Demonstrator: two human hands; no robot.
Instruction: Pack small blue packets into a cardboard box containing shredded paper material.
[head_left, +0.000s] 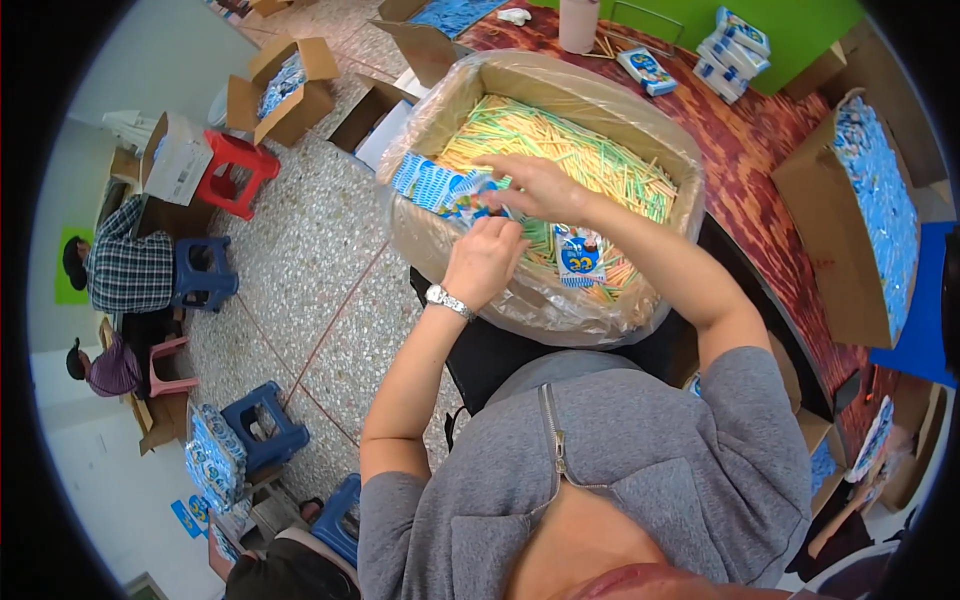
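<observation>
Both hands work a blue-and-white packet (445,190) at the nine o'clock rim of a plastic-lined carton (560,85) heaped with green and yellow sticks (570,150). The left hand (485,262) is closed on the packet; the right hand (540,185) curls over it. Apparently filling; next comes steady gripping.

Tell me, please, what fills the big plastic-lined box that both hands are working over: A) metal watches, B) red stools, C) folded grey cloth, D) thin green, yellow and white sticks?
D: the plastic-lined box is heaped with thin green, yellow and white sticks; the left hand and right hand hold small blue-and-white packets above them.
</observation>
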